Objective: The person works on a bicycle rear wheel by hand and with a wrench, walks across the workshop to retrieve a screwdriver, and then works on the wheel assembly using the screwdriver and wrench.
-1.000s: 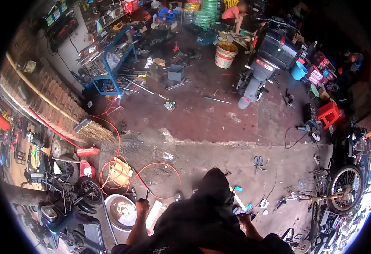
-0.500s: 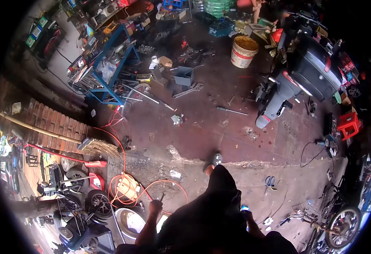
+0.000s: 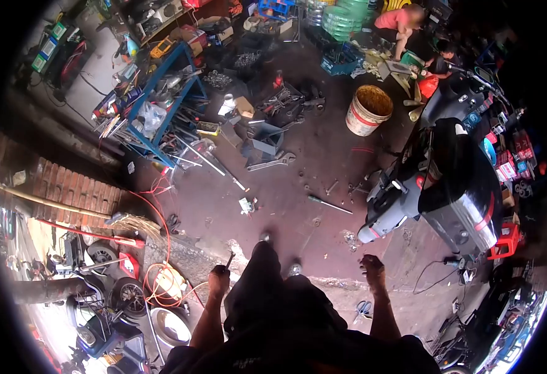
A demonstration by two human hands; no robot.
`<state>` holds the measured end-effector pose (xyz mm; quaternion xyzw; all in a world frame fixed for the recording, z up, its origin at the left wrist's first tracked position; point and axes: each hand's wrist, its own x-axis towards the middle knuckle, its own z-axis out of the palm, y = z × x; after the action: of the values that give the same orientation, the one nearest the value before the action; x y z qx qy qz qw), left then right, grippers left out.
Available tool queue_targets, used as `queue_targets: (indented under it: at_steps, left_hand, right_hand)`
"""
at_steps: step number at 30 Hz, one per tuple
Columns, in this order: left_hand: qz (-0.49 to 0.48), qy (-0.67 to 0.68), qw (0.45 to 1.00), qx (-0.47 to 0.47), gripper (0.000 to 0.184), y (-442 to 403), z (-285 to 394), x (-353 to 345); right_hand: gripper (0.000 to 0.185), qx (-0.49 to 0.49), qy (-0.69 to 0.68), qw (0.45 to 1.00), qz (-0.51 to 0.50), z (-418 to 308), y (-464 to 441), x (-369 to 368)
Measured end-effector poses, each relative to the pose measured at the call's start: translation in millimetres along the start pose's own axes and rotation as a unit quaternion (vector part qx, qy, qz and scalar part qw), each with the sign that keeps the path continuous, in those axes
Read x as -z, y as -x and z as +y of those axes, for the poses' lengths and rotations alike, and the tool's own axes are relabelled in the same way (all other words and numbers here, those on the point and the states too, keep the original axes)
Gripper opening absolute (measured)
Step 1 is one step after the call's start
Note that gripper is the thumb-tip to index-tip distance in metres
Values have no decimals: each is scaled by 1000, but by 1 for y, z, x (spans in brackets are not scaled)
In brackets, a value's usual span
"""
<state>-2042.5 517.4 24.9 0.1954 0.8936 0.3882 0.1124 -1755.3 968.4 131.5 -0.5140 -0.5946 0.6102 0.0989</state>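
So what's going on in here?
The person wearing the camera is on their feet in a cluttered workshop. Their left hand grips a thin dark tool. Their right hand is held out with its fingers curled; I can't tell whether it holds anything. On the floor ahead lie a wrench and a screwdriver, with a scooter to the right. Someone in a pink top is low down at the back.

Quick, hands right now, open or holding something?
Left hand: closed around a slim dark tool, type unclear.
Right hand: partly open, nothing visibly held.
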Motion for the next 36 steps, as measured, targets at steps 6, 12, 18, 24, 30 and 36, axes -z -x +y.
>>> queue_targets:
  at_steps: [6,12,18,24,30,36]
  left_hand:
    - [-256,-359,897,30,16,-31,-65,-11]
    - [-193,-288,931,114,11,-147,-64,-20]
    - [-240,287,859,350,25,-412,123,-28]
    - [-299,268,916,-13,28,-548,267,-108]
    - [-340,298,890,59,25,-664,357,-172]
    - [-326,84,941,23,17,-757,318,-278]
  right_hand:
    - [38,-15,283,958,-46,-14,-27,-43]
    - [39,-119,328,935,-67,-58,-87,-63]
    - [26,87,255,963,-15,-221,-265,-168]
    - [20,401,249,872,-127,-329,-385,-254]
    - [22,470,254,838,-109,-392,-515,-288]
    - [7,241,255,919,-178,-424,-698,-268]
